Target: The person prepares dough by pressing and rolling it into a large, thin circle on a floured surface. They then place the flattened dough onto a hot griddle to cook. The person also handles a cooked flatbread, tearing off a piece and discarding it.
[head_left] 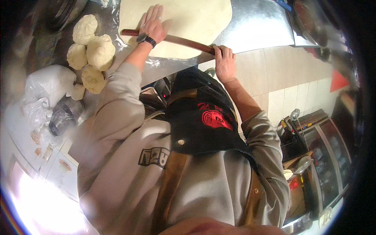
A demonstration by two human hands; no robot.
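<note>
A broad, thin sheet of pale dough (188, 17) lies on the metal worktop (258, 26). Across its near part runs a long dark wooden rolling pin (188, 43), slanting down to the right. My left hand (153, 25), below which a dark watch is worn, rests over the pin near its left end, with the fingers stretched out over the sheet. At the pin's right end, beyond the dough and by the worktop's edge, the fingers of my right hand (225, 63) are curled over the wood.
Several rough dough lumps (100, 53) sit on the worktop to the left. Beside them are a white plastic bag (48, 82) and a clear, crumpled bag (38, 113). On the right, past the tiled floor (252, 70), stands a glass-fronted cabinet (326, 161).
</note>
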